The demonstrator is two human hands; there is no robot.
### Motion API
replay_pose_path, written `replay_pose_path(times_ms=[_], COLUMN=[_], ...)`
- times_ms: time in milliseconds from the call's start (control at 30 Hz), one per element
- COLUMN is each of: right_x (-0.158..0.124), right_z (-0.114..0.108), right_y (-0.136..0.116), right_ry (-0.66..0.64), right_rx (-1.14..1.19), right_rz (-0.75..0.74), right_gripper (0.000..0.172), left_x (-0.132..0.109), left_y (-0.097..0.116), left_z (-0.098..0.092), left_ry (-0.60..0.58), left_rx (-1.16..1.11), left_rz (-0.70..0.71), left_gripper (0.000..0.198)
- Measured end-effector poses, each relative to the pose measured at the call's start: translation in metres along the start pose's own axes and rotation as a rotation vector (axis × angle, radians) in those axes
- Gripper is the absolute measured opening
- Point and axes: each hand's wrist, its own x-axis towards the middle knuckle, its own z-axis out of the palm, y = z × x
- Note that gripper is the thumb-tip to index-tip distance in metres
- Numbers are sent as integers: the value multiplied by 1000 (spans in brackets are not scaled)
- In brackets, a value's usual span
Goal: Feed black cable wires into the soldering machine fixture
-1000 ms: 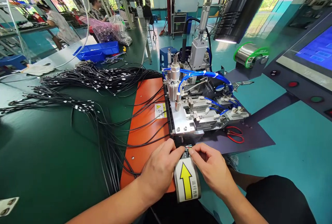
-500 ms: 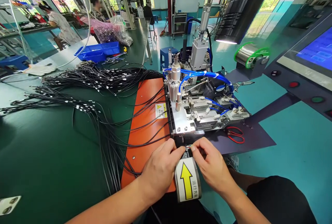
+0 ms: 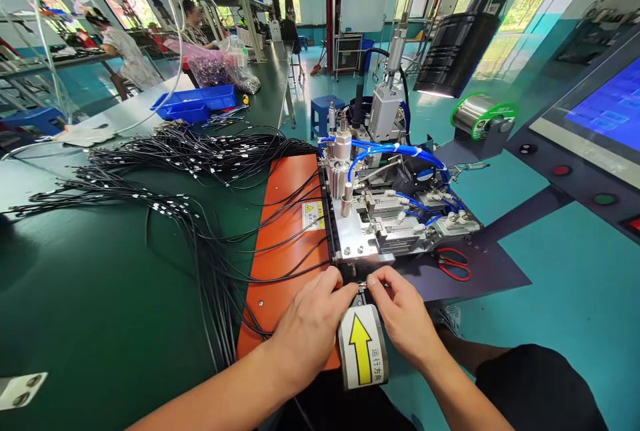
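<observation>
Thin wires [image 3: 363, 285] just beyond the arrow label [image 3: 361, 349] are pinched in my right grip [image 3: 404, 311]; whether my left grip [image 3: 315, 309] pinches them too, I cannot tell from here.

Left of the yellow arrow [image 3: 360, 349], the left hand [image 3: 313, 314] was bare, forearm included; right of it, the right hand [image 3: 403, 314] and its forearm were too. Plain black cloth [image 3: 540, 384] covered the knee at the arrow's lower right. Right of the arrow, slightly higher, showed a greyish shoe [image 3: 451, 317], pale-patterned.
</observation>
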Motion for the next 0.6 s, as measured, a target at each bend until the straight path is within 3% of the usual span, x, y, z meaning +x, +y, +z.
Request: replay_pose_path(times_ms=[200, 400, 500, 600], right_x=[-1, 4, -3, -28], right_z=[-3, 5, 0, -16], right_y=[1, 6, 2, -10], right_ry=[-17, -7, 10, 82], right_rx=[-29, 76, 73, -31], right_rz=[3, 66, 89, 70], right_gripper=[34, 35, 37, 35], left_x=[-6, -5, -4, -5], left_y=[-10, -10, -3, 4], left_z=[-4, -4, -10, -17], left_ry=[122, 157, 117, 19], left_rx=[-17, 50, 107, 140], left_rz=[24, 18, -60, -133], left_gripper=[20, 19, 19, 22])
